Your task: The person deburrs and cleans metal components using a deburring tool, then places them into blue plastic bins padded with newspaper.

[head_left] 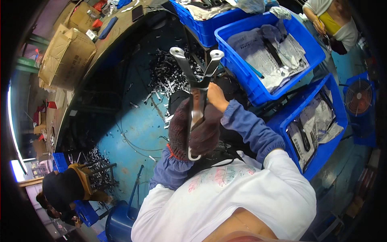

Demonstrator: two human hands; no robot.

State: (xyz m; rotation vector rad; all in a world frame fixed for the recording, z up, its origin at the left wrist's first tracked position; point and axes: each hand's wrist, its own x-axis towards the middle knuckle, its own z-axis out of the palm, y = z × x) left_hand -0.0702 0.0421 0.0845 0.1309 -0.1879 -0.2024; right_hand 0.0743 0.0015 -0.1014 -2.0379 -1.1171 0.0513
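Observation:
My left hand [180, 131], in a dark maroon knitted glove, is wrapped round the shaft of a shiny forked metal piece [192, 73]. Two arms spread upward from its joint, each with a rounded, holed end. Below the glove a narrow metal loop sticks out near my left cuff. My bare right hand [217, 97] is bent at the wrist just behind the metal. Its fingers look closed but are partly hidden, so what they hold does not show. Blue sleeve covers reach both wrists.
Blue crates [258, 94] lined with paper, holding dark handled items, stand on the right. Scattered metal pieces [171, 82] cover the floor ahead. Cardboard boxes [66, 56] sit on the left bench. Co-workers [64, 187] are at lower left and upper right. A fan [358, 97] stands far right.

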